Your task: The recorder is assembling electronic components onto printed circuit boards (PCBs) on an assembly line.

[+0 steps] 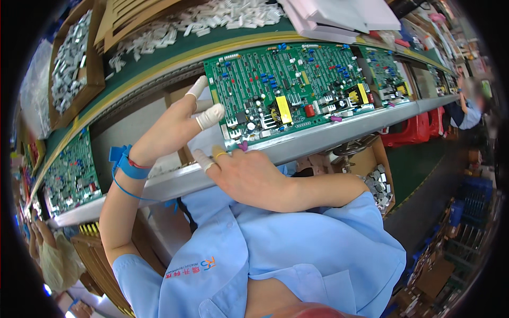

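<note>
A green circuit board (286, 87), crowded with components, lies on the conveyor in front of me. My left hand (183, 119) is at its left edge, thumb and index finger apart in white finger cots. The thumb reaches the board's lower left part, and nothing is seen held. My right hand (252, 177) lies over the near metal rail (328, 130), below the board's near left corner. One of its fingers has a white cot, another a yellow ring; the fingers are spread, some tips partly hidden. A small purple piece (242, 146) sits just beyond them.
More boards lie along the line: one board (387, 74) to the right, another board (71, 169) far left. Behind are loose white parts (212, 18), a carton of grey parts (74, 58) and white sheets (344, 16). A blue wrist strap (132, 168) trails a cord. Another person (469, 108) is far right.
</note>
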A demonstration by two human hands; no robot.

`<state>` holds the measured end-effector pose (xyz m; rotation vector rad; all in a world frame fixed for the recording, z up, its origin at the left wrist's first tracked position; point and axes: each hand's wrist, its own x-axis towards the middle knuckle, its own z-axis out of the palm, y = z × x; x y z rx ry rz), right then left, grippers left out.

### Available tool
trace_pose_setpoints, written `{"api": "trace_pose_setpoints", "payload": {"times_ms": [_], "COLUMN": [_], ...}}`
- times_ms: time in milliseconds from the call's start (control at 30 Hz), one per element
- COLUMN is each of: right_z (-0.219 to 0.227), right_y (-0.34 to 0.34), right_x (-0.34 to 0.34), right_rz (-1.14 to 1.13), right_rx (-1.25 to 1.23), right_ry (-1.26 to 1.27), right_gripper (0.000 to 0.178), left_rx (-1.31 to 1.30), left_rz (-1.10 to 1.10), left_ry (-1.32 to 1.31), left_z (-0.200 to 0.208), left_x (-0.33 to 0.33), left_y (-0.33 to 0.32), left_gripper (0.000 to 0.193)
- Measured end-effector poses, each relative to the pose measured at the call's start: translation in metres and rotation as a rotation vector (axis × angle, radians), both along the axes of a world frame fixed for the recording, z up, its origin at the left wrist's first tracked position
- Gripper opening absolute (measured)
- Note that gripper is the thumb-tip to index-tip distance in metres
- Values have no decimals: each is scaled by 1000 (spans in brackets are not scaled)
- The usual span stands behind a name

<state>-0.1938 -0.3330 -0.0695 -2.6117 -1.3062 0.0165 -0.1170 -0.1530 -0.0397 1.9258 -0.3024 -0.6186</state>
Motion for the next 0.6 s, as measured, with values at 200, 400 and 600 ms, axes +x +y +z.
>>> {"api": "trace_pose_setpoints", "payload": {"times_ms": [200,400,600], "right_z": [9,20,20], "right_y": [-27,-45,-90], "right_x": [12,27,35], "right_rz": [-170,-246,-306], "right_rx": [-52,-187,-118], "right_ry": [21,61,47], "right_gripper": [18,9,31], "left_rx": [32,112,179], "left_rz": [-131,-198,-92], "left_ry": [-9,-207,-542], "left_z": [-7,-20,-11], "left_x": [23,31,-9], "left_y": [-26,-46,-8], "left_gripper": [100,91,73]}}
